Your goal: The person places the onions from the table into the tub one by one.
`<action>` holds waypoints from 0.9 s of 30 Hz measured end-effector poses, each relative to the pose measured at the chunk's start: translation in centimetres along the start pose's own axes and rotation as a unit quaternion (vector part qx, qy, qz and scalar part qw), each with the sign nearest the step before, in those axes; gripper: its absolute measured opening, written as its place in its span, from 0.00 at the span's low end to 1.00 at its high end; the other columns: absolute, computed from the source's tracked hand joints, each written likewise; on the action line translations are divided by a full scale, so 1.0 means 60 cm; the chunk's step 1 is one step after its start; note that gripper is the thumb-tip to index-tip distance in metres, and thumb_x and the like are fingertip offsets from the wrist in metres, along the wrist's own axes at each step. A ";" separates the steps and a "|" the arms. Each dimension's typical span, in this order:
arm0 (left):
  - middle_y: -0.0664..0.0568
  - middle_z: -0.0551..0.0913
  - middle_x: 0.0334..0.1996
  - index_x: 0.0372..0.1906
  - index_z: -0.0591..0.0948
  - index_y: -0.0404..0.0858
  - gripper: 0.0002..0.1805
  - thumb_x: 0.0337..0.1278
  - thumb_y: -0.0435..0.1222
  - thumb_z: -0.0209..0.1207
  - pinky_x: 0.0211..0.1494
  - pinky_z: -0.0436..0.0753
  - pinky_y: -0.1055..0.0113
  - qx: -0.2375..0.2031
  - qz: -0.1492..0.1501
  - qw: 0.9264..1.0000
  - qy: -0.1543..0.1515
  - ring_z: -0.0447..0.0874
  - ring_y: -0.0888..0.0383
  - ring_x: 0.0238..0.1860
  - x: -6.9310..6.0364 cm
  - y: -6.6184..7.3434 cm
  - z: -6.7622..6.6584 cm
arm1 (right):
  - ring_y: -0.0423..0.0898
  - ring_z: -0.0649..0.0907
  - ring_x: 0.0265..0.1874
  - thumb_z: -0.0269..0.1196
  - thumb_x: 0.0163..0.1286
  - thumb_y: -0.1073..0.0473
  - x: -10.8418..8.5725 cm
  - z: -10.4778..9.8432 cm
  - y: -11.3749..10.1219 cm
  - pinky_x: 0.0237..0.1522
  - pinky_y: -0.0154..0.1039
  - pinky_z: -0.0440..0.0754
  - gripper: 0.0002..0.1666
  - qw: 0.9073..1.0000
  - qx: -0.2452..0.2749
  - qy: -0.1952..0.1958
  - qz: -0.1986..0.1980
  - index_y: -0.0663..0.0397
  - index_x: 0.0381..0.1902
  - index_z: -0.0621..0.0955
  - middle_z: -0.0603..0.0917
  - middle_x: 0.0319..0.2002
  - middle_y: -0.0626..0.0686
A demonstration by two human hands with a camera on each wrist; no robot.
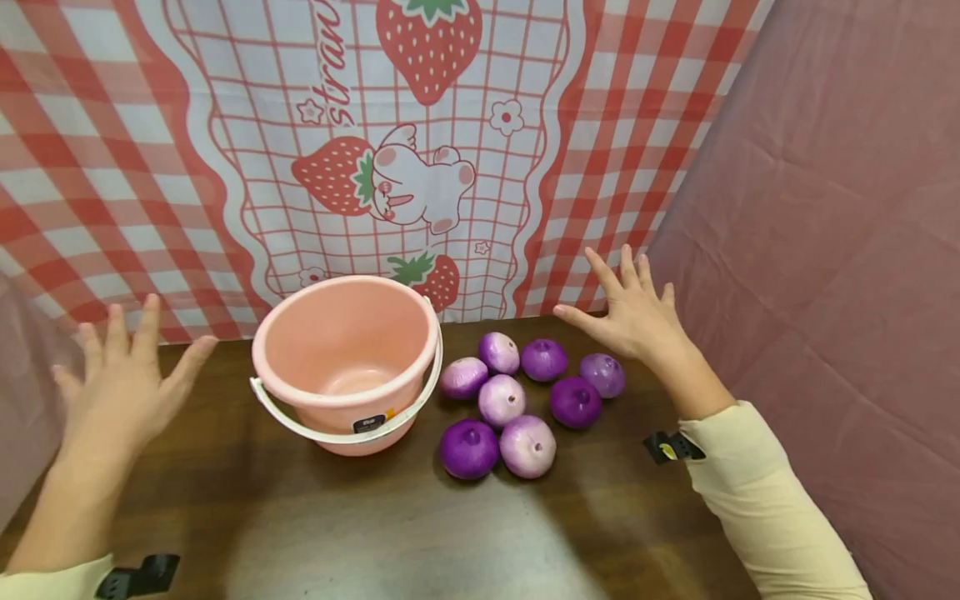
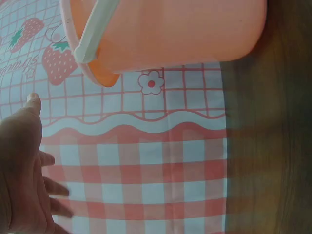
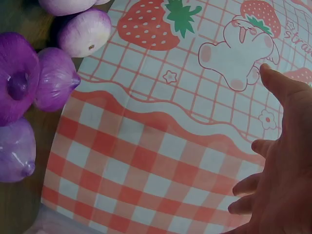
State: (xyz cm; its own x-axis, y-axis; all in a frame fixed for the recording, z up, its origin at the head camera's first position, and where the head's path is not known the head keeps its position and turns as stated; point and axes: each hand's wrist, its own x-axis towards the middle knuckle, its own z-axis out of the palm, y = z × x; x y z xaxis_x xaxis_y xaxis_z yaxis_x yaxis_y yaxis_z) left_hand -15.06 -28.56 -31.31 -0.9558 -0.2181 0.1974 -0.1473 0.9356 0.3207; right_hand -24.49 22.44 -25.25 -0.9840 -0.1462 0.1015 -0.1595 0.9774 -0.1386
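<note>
I'm seeing a dark brown wood-grain bench [image 1: 360,533] here, and on it a pink bucket [image 1: 345,350] stands upright, eight purple onions [image 1: 502,402] clustered to its right!

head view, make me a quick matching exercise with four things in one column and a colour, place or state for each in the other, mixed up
Column one
1. bucket
2. handle
3. onions
4. left hand

Column two
A. purple and whitish, grouped on the table to the bucket's right
B. fingers spread, holding nothing
C. pale pink, standing upright with its mouth up
D. white, hanging down across the bucket's near side

Right pairs: 1-C, 2-D, 3-A, 4-B
</note>
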 end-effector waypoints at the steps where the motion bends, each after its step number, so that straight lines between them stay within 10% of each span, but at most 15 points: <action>1: 0.26 0.33 0.69 0.73 0.33 0.40 0.49 0.60 0.68 0.30 0.57 0.38 0.21 -0.005 0.003 1.000 0.005 0.25 0.25 0.68 0.001 0.000 0.000 | 0.65 0.35 0.71 0.42 0.54 0.17 0.001 0.000 0.001 0.61 0.76 0.38 0.56 1.000 0.007 -0.003 0.000 0.28 0.73 0.36 0.31 0.73 0.63; 8: 0.25 0.60 0.64 0.72 0.50 0.33 0.44 0.64 0.60 0.43 0.54 0.58 0.28 -0.087 0.033 0.994 0.064 0.58 0.26 0.61 0.004 0.006 0.006 | 0.66 0.50 0.71 0.46 0.58 0.21 0.008 0.000 0.008 0.63 0.71 0.53 0.55 0.996 0.088 -0.024 -0.008 0.39 0.74 0.46 0.44 0.74 0.65; 14: 0.23 0.67 0.59 0.68 0.59 0.29 0.38 0.64 0.52 0.50 0.56 0.62 0.33 -0.178 0.046 0.980 0.079 0.64 0.27 0.58 0.003 0.013 0.014 | 0.63 0.58 0.69 0.52 0.60 0.27 0.018 0.012 0.022 0.66 0.62 0.58 0.51 0.992 0.125 -0.011 -0.022 0.56 0.69 0.61 0.58 0.69 0.67; 27: 0.33 0.74 0.56 0.66 0.64 0.35 0.33 0.64 0.51 0.51 0.49 0.71 0.50 -0.252 0.018 0.966 0.052 0.70 0.39 0.54 0.010 0.026 0.045 | 0.63 0.72 0.57 0.55 0.61 0.30 0.024 0.040 0.047 0.56 0.60 0.71 0.47 0.989 0.148 -0.010 0.001 0.57 0.67 0.63 0.69 0.62 0.68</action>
State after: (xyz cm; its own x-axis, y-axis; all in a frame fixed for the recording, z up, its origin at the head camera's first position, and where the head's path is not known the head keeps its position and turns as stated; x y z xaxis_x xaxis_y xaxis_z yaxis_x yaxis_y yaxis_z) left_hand -16.57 -26.51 -33.20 -0.9230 -0.2395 0.3011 0.0538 0.6945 0.7175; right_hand -26.55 24.62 -27.83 -0.9852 -0.1502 0.0821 -0.1709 0.8908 -0.4211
